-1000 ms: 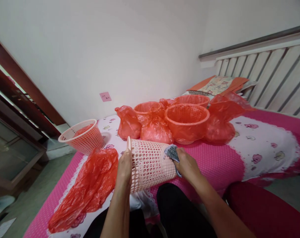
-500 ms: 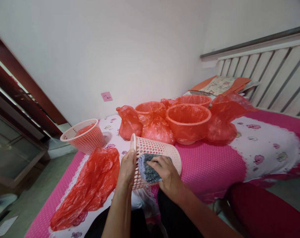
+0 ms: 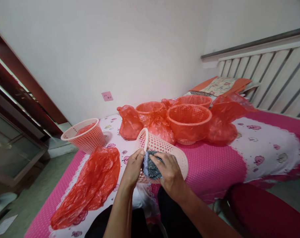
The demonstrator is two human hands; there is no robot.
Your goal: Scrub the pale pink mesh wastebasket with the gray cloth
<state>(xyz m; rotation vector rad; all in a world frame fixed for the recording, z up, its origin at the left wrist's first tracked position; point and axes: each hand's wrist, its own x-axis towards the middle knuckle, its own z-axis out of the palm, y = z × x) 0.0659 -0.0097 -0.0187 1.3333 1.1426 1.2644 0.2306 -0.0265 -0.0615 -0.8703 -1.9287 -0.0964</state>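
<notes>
A pale pink perforated plastic basket [image 3: 178,155] lies tipped on its side in front of me, its open rim to the left. My left hand [image 3: 134,165] grips that rim, thumb on the outside. With my right hand [image 3: 171,175] I press a grey-blue knitted cloth [image 3: 151,167] against the basket's side, close to the rim and beside my left fingers. Left of the basket a crumpled red plastic bag [image 3: 90,188] is spread on the bed.
A second pink basket [image 3: 89,140] with something red inside stands at the left. Behind are red-bag-lined baskets [image 3: 189,127] and full red bags [image 3: 130,124]. A folded cloth [image 3: 219,85] lies near the radiator [image 3: 279,76]. A dark red stool [image 3: 264,210] stands at the right.
The basket has turned and shifted slightly right, its rim now higher and angled. Both hands moved with it, and the cloth has come closer to the rim and my left hand.
</notes>
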